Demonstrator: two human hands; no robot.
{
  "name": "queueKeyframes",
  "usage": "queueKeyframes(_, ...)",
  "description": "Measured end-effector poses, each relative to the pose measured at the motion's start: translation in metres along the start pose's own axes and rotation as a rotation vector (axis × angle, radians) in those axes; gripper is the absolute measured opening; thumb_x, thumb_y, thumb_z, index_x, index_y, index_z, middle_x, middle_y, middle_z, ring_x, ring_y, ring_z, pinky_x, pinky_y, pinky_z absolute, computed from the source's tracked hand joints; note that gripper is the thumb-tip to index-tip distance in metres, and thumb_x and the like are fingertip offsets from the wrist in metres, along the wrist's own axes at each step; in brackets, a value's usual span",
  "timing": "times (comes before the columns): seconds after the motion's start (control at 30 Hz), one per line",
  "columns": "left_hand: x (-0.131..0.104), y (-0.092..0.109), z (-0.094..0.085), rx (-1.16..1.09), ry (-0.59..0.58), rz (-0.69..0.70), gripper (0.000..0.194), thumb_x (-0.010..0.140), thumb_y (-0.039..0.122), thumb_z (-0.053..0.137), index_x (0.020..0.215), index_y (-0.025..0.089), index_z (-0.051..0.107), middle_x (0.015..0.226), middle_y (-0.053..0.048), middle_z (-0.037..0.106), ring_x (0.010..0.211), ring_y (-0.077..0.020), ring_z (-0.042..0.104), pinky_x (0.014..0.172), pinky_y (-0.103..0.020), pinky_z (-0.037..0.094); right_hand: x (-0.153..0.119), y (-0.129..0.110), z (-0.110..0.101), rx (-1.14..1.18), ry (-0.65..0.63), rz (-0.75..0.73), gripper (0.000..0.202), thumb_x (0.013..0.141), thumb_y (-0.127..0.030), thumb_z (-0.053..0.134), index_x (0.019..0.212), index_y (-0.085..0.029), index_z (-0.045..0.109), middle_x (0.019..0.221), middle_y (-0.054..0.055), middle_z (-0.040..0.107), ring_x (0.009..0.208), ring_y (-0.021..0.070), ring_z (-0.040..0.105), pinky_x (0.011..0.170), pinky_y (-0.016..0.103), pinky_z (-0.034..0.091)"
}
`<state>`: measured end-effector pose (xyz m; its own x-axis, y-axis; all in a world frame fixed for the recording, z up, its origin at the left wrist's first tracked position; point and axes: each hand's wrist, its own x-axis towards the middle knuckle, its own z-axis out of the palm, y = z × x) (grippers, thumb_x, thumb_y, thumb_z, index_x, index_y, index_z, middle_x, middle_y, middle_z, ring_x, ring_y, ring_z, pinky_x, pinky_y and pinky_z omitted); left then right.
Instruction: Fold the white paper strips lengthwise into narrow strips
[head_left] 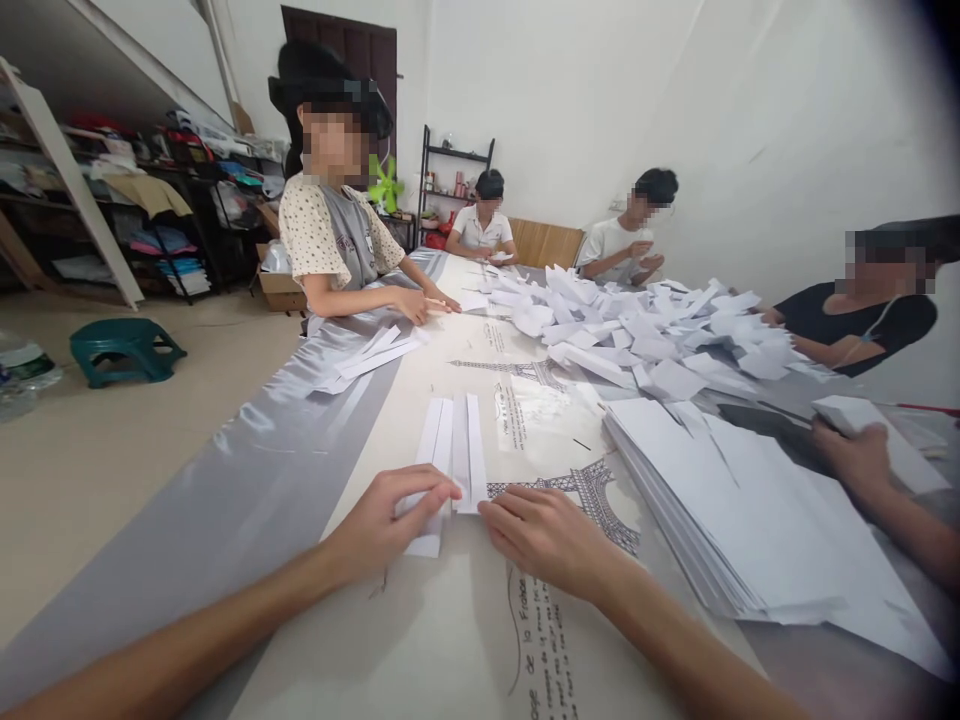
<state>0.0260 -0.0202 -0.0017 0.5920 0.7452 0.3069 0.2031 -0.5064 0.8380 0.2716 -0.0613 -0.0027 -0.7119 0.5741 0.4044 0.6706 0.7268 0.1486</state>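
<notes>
Two narrow folded white paper pieces lie side by side on the printed tablecloth in front of me. My left hand [405, 510] is closed at the near end of the papers, over the left folded strip [429, 540], thumb and fingertips together at the edge of the right one. At the near right corner of the right folded paper [474, 450], my right hand [536, 525] has its fingers bent and pressed together on the paper's edge. Both papers point away from me, with crease lines along their length.
A stack of white sheets [735, 510] lies at the right, beside a person's hand [859, 455] holding folded paper. A big heap of folded papers [637, 330] covers the back right. Further strips [367, 360] lie left, near a standing person [337, 230]. Others sit around the table.
</notes>
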Motion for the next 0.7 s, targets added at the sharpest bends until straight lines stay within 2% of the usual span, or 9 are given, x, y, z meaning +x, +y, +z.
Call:
queueKeyframes(0.07,0.002,-0.001,-0.005,-0.02,0.102,-0.033,0.035,0.105,0.042,0.045,0.103,0.021,0.073,0.108,-0.006,0.073,0.103,-0.0219,0.067,0.095,-0.032,0.049,0.0,0.006,-0.001,0.042,0.115,0.072,0.024,0.097,-0.006,0.048,0.086,-0.016,0.066,0.063,0.0,0.064,0.054,0.0138,0.057,0.045,0.027,0.04)
queueKeyframes(0.17,0.004,-0.004,-0.012,-0.04,0.228,-0.117,0.035,0.103,0.047,0.047,0.106,0.022,0.072,0.098,-0.004,0.074,0.1,-0.0227,0.067,0.095,-0.036,0.049,-0.003,0.013,-0.01,0.067,0.433,0.217,0.02,0.096,-0.006,0.054,0.099,-0.017,0.07,0.07,0.001,0.072,0.059,0.0137,0.066,0.05,0.025,0.051)
queueKeyframes(0.23,0.005,-0.005,-0.016,-0.085,0.248,-0.172,0.038,0.102,0.051,0.049,0.117,0.023,0.07,0.088,-0.003,0.075,0.095,-0.0234,0.069,0.098,-0.04,0.048,-0.005,0.016,-0.018,0.023,0.647,0.351,0.022,0.093,-0.006,0.059,0.104,-0.021,0.072,0.073,0.002,0.076,0.062,0.0161,0.071,0.05,0.026,0.054)
queueKeyframes(0.3,0.006,-0.006,-0.018,-0.201,0.225,-0.208,0.046,0.101,0.054,0.05,0.134,0.023,0.061,0.085,-0.004,0.076,0.09,-0.0245,0.072,0.1,-0.045,0.048,-0.006,0.015,-0.023,0.026,0.759,0.449,0.025,0.091,-0.008,0.062,0.105,-0.026,0.074,0.074,0.001,0.077,0.062,0.019,0.074,0.048,0.029,0.056)
queueKeyframes(0.4,0.012,-0.01,-0.023,-0.472,0.212,-0.25,0.066,0.101,0.06,0.045,0.155,0.024,0.037,0.101,-0.01,0.077,0.085,-0.027,0.076,0.096,-0.049,0.051,-0.005,0.01,-0.026,0.192,0.728,0.417,0.028,0.091,-0.01,0.061,0.106,-0.029,0.075,0.077,-0.001,0.079,0.064,0.0198,0.076,0.048,0.03,0.061)
queueKeyframes(0.47,0.016,-0.017,-0.032,-0.614,0.267,-0.279,0.074,0.099,0.066,0.042,0.157,0.023,0.031,0.101,-0.011,0.076,0.08,-0.028,0.077,0.093,-0.05,0.054,-0.002,0.008,-0.026,0.309,0.653,0.318,0.031,0.091,-0.009,0.059,0.106,-0.029,0.076,0.087,0.0,0.081,0.071,0.019,0.078,0.052,0.029,0.064)
queueKeyframes(0.53,0.019,-0.026,-0.044,-0.661,0.383,-0.325,0.072,0.094,0.065,0.052,0.15,0.021,0.044,0.094,-0.007,0.075,0.075,-0.0256,0.076,0.085,-0.046,0.059,0.0,0.008,-0.024,0.397,0.61,0.224,0.031,0.091,-0.007,0.058,0.104,-0.028,0.076,0.099,0.001,0.081,0.081,0.0187,0.078,0.058,0.029,0.066)
queueKeyframes(0.6,0.02,-0.035,-0.059,-0.578,0.489,-0.356,0.064,0.082,0.05,0.076,0.137,0.021,0.059,0.086,-0.002,0.072,0.068,-0.0195,0.072,0.08,-0.038,0.06,0.001,0.011,-0.021,0.46,0.589,0.202,0.03,0.091,-0.007,0.058,0.104,-0.027,0.076,0.104,0.003,0.08,0.089,0.0192,0.078,0.066,0.03,0.067)
queueKeyframes(0.7,0.021,-0.045,-0.078,-0.445,0.447,-0.386,0.054,0.075,0.042,0.084,0.122,0.019,0.07,0.075,-0.001,0.069,0.07,-0.0177,0.069,0.082,-0.033,0.059,0.0,0.02,-0.016,0.506,0.541,0.31,0.026,0.094,-0.01,0.058,0.104,-0.026,0.076,0.106,0.005,0.079,0.097,0.0208,0.076,0.078,0.035,0.067)
